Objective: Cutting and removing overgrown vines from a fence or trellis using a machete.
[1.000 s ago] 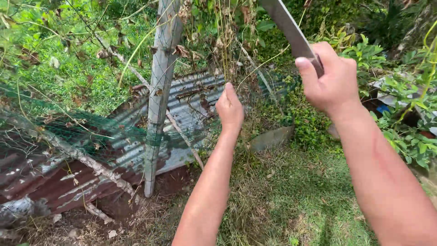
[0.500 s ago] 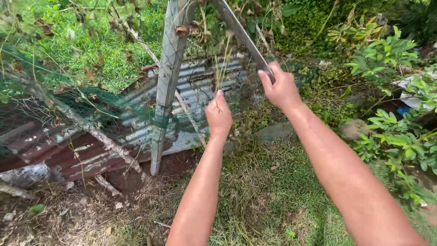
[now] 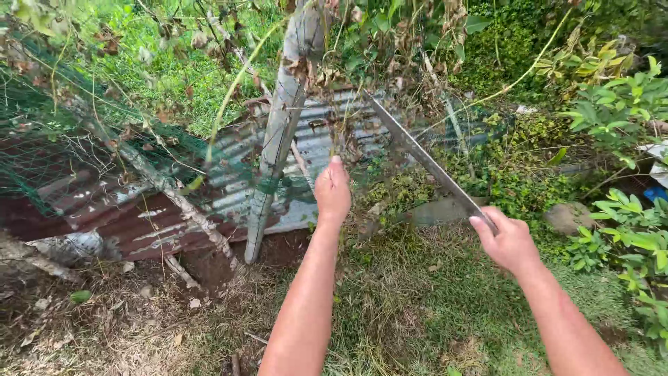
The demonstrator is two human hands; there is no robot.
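Observation:
My right hand (image 3: 510,242) grips the handle of a long machete (image 3: 417,153), whose blade slants up and to the left into dry vines and brown leaves (image 3: 348,90). My left hand (image 3: 332,191) is closed around thin dry vine stems just right of a leaning grey wooden post (image 3: 278,143). The blade's tip ends a little above and to the right of my left hand.
Green netting (image 3: 83,153) hangs from the post over rusty corrugated metal sheets (image 3: 139,223). A fallen pale branch (image 3: 174,202) crosses the sheets. Grass (image 3: 431,306) lies underfoot; leafy shrubs (image 3: 619,139) stand at the right, with a stone (image 3: 567,216) beside them.
My right hand has swung the machete down and to the right, from high above the post to waist height. My left hand keeps its hold on the vines.

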